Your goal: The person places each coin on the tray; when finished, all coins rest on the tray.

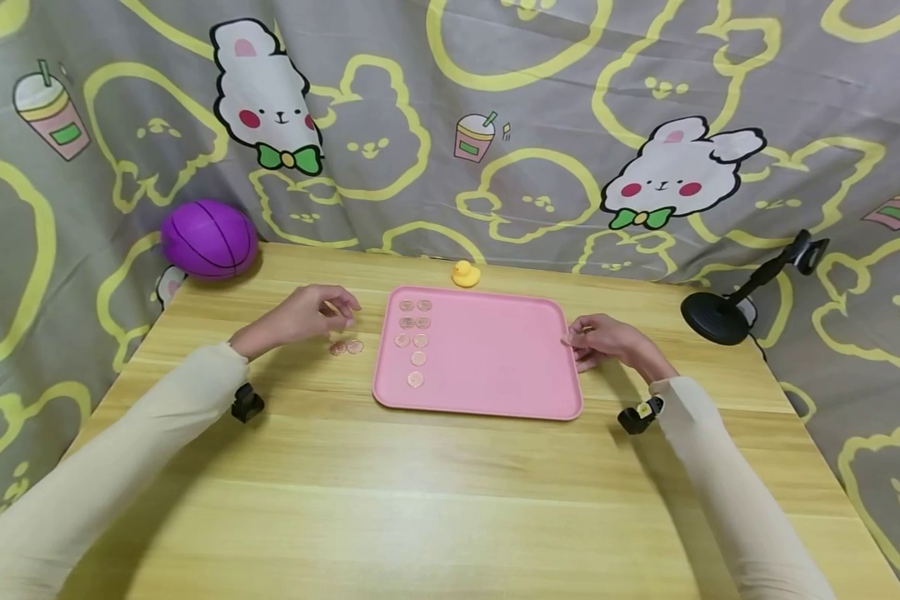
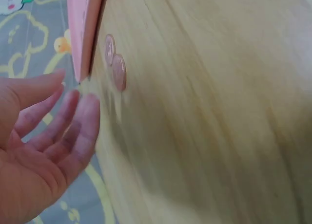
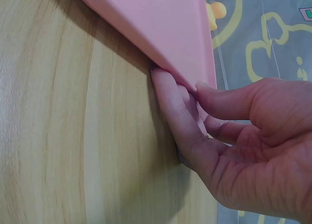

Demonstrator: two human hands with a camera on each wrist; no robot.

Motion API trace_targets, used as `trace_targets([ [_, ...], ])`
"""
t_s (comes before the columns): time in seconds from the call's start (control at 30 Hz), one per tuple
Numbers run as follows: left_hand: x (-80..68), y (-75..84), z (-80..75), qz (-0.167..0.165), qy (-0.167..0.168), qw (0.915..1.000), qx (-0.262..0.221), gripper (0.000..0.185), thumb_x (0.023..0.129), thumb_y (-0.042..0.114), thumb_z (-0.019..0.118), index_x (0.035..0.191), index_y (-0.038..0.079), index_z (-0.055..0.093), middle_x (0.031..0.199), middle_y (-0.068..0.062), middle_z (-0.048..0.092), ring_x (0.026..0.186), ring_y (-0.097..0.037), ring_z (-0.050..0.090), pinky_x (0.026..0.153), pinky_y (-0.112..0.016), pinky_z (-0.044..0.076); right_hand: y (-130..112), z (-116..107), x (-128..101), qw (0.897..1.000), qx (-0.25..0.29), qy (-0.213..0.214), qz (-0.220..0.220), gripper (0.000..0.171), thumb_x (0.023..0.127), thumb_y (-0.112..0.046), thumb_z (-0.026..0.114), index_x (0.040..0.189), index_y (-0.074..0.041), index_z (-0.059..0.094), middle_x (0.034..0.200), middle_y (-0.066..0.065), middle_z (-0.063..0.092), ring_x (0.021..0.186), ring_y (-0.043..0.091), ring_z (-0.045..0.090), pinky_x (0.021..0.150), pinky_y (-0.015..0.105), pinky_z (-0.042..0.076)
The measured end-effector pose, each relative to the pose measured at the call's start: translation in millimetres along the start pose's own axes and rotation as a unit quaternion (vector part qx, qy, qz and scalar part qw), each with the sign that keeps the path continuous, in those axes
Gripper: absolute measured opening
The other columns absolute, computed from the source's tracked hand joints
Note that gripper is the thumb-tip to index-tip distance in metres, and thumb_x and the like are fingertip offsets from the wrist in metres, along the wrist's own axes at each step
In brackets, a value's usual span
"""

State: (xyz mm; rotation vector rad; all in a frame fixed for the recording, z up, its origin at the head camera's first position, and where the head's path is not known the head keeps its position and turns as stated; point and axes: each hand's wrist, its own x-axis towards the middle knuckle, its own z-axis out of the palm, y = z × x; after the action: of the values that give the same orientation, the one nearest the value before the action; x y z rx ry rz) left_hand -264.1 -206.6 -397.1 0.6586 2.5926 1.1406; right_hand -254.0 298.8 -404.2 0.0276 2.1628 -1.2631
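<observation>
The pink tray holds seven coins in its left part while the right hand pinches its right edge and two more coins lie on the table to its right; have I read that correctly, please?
Not quite: the two loose coins lie on the table to the left of the pink tray, under the left hand, as the head view shows. The rest stands: seven coins on the tray's left part, and the right hand pinching its right edge.

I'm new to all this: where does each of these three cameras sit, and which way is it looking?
Head: worn on the head, looking forward and down at the table; shows both sleeves, left hand and right hand.
Left wrist: looks past the left hand's fingers at two coins lying beside the pink tray.
Right wrist: looks at the right hand, whose grip pinches the tray's rim.
Shared: all three show the tray and the yellow duck.
</observation>
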Motion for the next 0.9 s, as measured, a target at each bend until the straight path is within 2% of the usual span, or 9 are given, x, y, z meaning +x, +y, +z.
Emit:
trace_targets([
  [0.13,-4.4,-7.2,-1.0,-0.002,-0.028,0.9995,0.014,0.03,0.091,0.004,0.08,0.117,-0.006,0.069,0.106,-0.019,0.073,0.101,-0.032,0.069,0.092,-0.045,0.059,0.8,-1.4,0.3,1.0,0.001,-0.004,-0.004,0.017,0.109,-0.007,0.052,0.114,0.009,0.048,0.086,0.004,0.061,0.074,0.011,0.064,0.073,0.03,0.064],
  [0.27,-6.3,-11.1,-0.5,-0.028,-0.062,0.9974,0.021,0.037,0.086,0.007,0.086,0.118,-0.003,0.069,0.104,-0.016,0.069,0.094,-0.025,0.065,0.083,-0.034,0.056,0.9,-0.9,0.3,1.0,0.005,-0.004,-0.005,0.016,0.109,-0.007,0.054,0.112,0.008,0.049,0.086,0.004,0.061,0.075,0.011,0.064,0.073,0.03,0.064],
  [0.37,-7.0,-13.9,-0.6,-0.034,-0.072,0.9966,0.022,0.039,0.085,0.006,0.087,0.118,-0.003,0.068,0.101,-0.016,0.065,0.087,-0.023,0.064,0.078,-0.029,0.054,-0.1,0.4,-1.0,1.0,0.007,-0.001,-0.005,0.016,0.108,-0.007,0.055,0.112,0.008,0.049,0.086,0.005,0.061,0.075,0.011,0.064,0.074,0.03,0.064],
  [0.5,-10.2,-17.7,-1.0,-0.03,-0.062,0.9974,0.019,0.031,0.086,0.006,0.085,0.112,-0.001,0.069,0.097,-0.013,0.064,0.083,-0.02,0.062,0.075,-0.027,0.052,0.6,0.2,-1.9,1.0,0.009,-0.001,-0.006,0.016,0.108,-0.007,0.055,0.113,0.008,0.049,0.086,0.005,0.062,0.075,0.011,0.065,0.074,0.031,0.064],
  [0.7,-15.0,-24.1,-0.4,-0.001,-0.032,0.9989,0.035,0.013,0.089,0.008,0.083,0.096,0.006,0.072,0.088,-0.008,0.065,0.081,-0.018,0.057,0.075,-0.027,0.048,3.2,-0.3,-0.3,1.0,0.017,-0.001,-0.003,0.015,0.108,-0.006,0.054,0.113,0.008,0.049,0.086,0.005,0.063,0.075,0.011,0.067,0.077,0.033,0.064],
  [0.9,-14.4,-27.1,-0.6,0.007,-0.017,0.9987,0.047,0.014,0.088,0.008,0.085,0.091,0.007,0.072,0.084,-0.006,0.066,0.08,-0.018,0.057,0.074,-0.027,0.047,4.3,0.0,2.6,1.0,0.017,0.002,-0.003,0.017,0.108,-0.007,0.055,0.114,0.007,0.049,0.086,0.004,0.064,0.076,0.011,0.067,0.076,0.032,0.064],
])
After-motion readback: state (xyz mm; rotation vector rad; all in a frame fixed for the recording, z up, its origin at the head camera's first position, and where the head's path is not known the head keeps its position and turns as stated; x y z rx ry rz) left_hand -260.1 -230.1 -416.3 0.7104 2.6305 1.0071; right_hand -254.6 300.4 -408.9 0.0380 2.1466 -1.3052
